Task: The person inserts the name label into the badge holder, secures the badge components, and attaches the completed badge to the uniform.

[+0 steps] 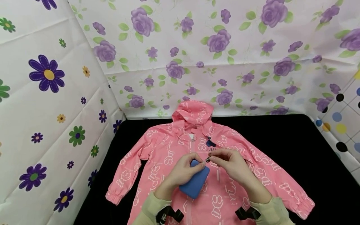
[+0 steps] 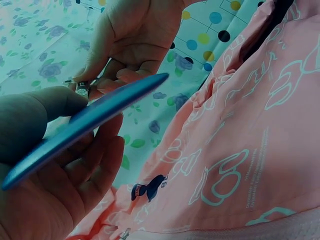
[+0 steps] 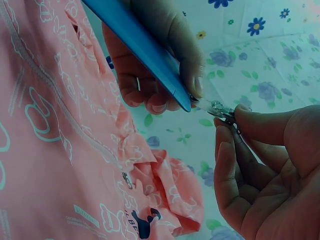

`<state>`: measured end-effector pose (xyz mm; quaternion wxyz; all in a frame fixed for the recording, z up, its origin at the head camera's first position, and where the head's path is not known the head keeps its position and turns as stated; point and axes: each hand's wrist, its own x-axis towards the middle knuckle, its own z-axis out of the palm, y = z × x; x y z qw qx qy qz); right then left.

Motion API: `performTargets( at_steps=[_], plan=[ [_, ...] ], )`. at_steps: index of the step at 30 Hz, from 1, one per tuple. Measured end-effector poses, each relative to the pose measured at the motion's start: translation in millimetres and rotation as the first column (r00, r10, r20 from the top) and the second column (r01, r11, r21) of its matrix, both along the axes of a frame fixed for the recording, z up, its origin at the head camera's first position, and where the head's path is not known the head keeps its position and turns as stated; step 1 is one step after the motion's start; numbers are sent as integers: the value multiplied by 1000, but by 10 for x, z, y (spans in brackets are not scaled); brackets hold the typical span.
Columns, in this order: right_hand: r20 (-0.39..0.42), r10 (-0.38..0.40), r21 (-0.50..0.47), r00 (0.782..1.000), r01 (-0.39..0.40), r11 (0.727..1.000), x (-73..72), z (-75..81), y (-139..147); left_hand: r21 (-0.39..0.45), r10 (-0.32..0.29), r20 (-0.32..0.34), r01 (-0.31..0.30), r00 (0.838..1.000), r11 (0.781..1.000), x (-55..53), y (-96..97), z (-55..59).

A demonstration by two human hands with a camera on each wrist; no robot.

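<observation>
My left hand (image 1: 184,169) grips a flat blue card holder (image 1: 194,185) with rounded corners, thumb on one face and fingers behind it. At the holder's upper end a small metal badge clip (image 3: 227,116) on a clear strap sticks out. My right hand (image 1: 232,161) pinches this clip between thumb and fingertips, as the right wrist view (image 3: 270,165) shows closely. Both hands are above a pink hooded jacket (image 1: 157,147) with white bear outlines, which lies spread flat with its zip closed. Whether the holder touches the jacket is unclear.
The jacket lies on a black table (image 1: 270,131), sleeves spread to both sides and hood towards the back. Behind the table hangs a rose-patterned sheet (image 1: 197,78). A flower-patterned sheet (image 1: 22,131) borders the left, a dotted one (image 1: 348,118) the right.
</observation>
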<state>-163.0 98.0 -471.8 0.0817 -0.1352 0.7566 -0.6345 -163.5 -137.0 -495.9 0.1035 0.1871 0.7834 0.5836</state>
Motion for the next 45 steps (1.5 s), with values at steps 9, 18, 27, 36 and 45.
performTargets(
  at_steps=[9,18,27,36,45],
  plan=[
    [-15,-15,24,1000,16,1000,-10,-56,8,-43,-13,-30,11,999,999,20,4,15],
    [-30,-29,49,999,30,998,-19,-60,5,-18,48,-12,-48,999,999,66,91,18],
    [-27,-20,43,999,21,999,-29,-71,21,-17,46,-6,-46,999,999,57,99,4],
    [-17,-81,98,997,82,992,-61,-77,27,-31,45,-33,-46,998,998,67,112,6],
    [-21,-119,190,993,121,974,-73,-67,31,-44,64,-50,-66,997,997,81,120,15]
  ],
)
